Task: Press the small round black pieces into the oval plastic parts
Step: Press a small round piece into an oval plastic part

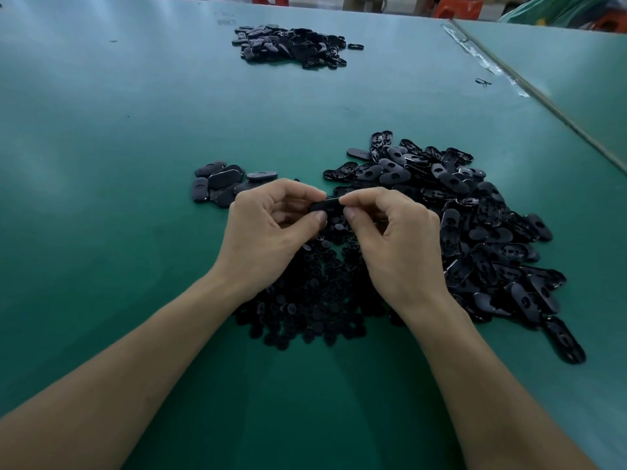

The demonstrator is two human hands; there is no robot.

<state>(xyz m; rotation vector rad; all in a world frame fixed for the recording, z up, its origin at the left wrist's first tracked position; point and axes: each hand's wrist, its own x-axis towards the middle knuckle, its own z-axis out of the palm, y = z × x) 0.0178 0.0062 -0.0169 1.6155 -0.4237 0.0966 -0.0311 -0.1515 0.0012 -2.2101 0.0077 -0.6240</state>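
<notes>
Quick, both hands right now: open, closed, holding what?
Left hand: pinching one end of the oval plastic part.
Right hand: pinching its other end.

You are at a hand-assembly station in a factory or workshop, not a home. The counter (101,164) in front of you is a broad green work surface. A second counter (559,69) butts against it on the right, with a taped seam (481,59) between them. Identical black parts lie loose in bulk: a heap of oval plastic parts (475,225) on your right, a mound of small round black pieces (312,300) close to you, a small batch (217,184) set apart at left, and a far pile (291,45) across the surface. Red plastic stools (458,8) stand beyond the far edge.
</notes>
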